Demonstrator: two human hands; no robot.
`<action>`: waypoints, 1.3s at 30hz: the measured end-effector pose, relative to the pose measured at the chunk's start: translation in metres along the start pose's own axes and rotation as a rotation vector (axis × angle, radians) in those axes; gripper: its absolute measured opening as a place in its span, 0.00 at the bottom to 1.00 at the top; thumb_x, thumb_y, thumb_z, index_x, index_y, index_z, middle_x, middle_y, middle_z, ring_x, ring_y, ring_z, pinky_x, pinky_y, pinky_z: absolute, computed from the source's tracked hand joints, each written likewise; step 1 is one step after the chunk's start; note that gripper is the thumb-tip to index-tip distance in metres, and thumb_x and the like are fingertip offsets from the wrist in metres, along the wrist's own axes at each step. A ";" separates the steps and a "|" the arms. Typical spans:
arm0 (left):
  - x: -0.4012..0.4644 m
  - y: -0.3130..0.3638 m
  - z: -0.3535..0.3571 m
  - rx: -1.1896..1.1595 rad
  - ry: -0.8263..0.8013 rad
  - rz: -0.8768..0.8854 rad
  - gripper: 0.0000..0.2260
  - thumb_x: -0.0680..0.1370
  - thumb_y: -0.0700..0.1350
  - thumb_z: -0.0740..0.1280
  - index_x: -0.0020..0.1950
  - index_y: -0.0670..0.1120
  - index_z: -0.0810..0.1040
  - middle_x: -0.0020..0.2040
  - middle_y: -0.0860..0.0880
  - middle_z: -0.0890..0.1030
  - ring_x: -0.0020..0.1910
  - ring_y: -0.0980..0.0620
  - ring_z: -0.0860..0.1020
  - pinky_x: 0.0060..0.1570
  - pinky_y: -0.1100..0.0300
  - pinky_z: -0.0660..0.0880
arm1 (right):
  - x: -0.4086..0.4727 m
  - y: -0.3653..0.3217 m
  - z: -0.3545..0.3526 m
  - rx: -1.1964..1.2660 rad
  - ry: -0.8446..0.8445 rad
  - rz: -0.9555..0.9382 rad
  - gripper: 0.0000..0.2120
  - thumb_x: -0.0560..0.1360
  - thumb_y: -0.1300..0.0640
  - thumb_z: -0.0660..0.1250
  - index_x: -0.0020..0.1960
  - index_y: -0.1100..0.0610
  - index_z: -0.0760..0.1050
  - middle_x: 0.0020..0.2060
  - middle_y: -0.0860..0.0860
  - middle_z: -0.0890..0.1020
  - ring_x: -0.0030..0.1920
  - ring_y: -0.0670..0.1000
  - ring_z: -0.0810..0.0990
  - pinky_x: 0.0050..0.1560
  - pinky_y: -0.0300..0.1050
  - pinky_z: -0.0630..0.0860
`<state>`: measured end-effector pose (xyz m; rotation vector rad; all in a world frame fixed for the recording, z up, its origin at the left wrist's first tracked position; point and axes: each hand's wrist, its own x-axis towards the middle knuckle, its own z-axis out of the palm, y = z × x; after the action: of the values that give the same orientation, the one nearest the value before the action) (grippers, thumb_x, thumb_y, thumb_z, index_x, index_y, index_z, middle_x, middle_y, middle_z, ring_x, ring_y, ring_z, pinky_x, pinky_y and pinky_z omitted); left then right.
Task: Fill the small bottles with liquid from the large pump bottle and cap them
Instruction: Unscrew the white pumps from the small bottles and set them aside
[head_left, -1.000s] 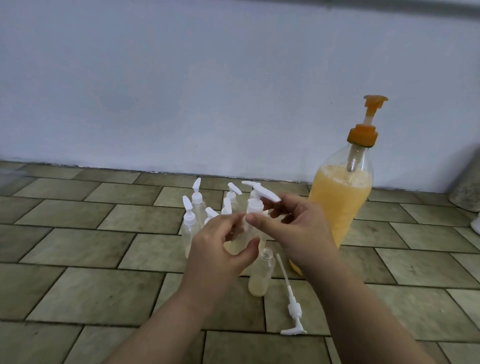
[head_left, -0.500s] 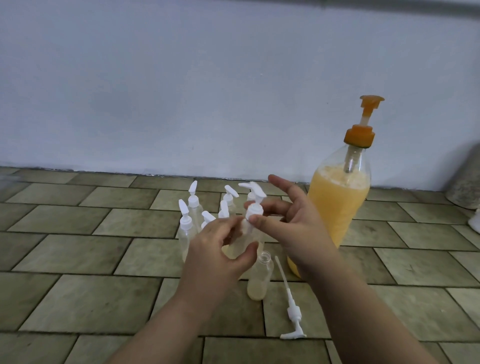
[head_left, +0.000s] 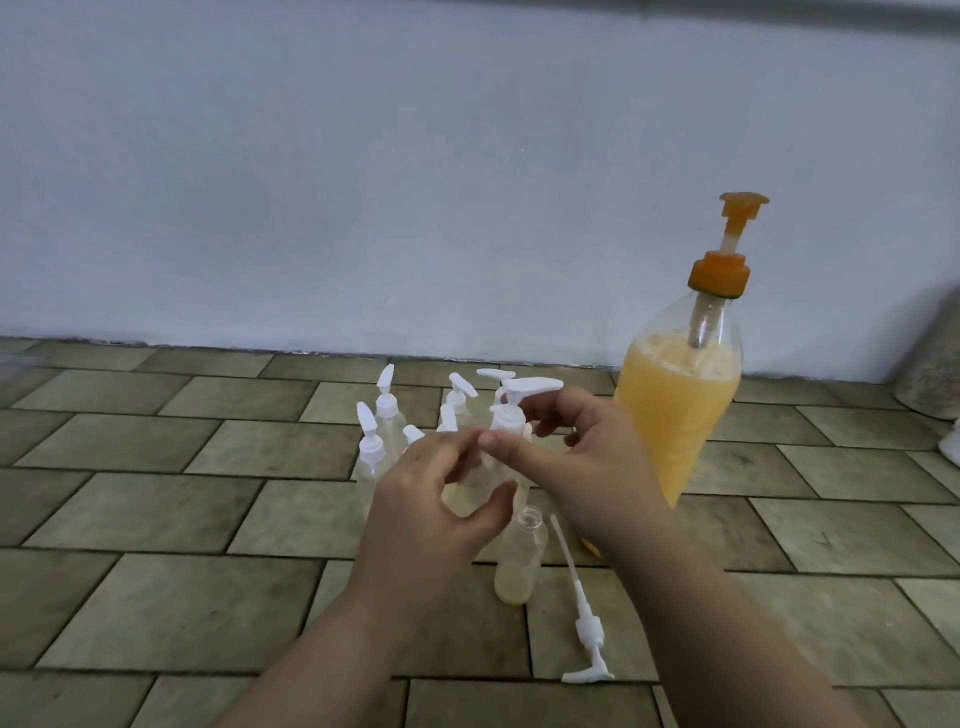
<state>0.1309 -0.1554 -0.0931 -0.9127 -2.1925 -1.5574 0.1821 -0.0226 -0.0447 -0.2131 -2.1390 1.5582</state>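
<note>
Frame center: left hand (head_left: 436, 499) wrapped around the small bottle (head_left: 480, 486) body, right hand (head_left: 582, 457) pinching its white pump cap (head_left: 511, 410). Large pump bottle (head_left: 680, 410) stands right of center on the tiled floor (head_left: 156, 519). Uncapped bottle (head_left: 519, 558) and loose pump (head_left: 584, 618) lie just below the hands.

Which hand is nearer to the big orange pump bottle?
The right hand. It is just beside the large pump bottle, at its lower left. The left hand is farther left, holding a small bottle.

Left hand (head_left: 431, 499) holds small bottle (head_left: 480, 486); right hand (head_left: 576, 457) pinches its pump cap (head_left: 511, 410).
</note>
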 end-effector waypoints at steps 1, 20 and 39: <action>0.000 0.000 0.000 0.008 -0.002 0.006 0.15 0.67 0.54 0.70 0.53 0.54 0.79 0.42 0.58 0.79 0.45 0.55 0.79 0.45 0.63 0.76 | 0.000 -0.001 0.001 -0.005 0.003 -0.002 0.12 0.64 0.55 0.78 0.46 0.50 0.81 0.36 0.40 0.81 0.39 0.41 0.76 0.38 0.26 0.68; -0.023 -0.039 0.019 0.046 -0.112 -0.280 0.18 0.71 0.48 0.73 0.58 0.56 0.73 0.50 0.60 0.76 0.50 0.64 0.75 0.49 0.70 0.74 | -0.033 -0.039 -0.074 0.129 0.408 -0.455 0.28 0.67 0.66 0.71 0.64 0.57 0.66 0.46 0.51 0.80 0.49 0.52 0.80 0.55 0.53 0.77; -0.031 -0.046 0.027 0.100 -0.146 -0.286 0.25 0.73 0.48 0.71 0.69 0.51 0.68 0.57 0.58 0.70 0.57 0.59 0.73 0.59 0.62 0.73 | -0.107 0.153 -0.039 -0.586 0.348 -0.427 0.14 0.77 0.46 0.60 0.40 0.53 0.76 0.42 0.50 0.77 0.39 0.39 0.72 0.49 0.22 0.65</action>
<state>0.1274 -0.1498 -0.1546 -0.7278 -2.5740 -1.5247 0.2703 0.0197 -0.2086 -0.1839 -2.1194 0.5885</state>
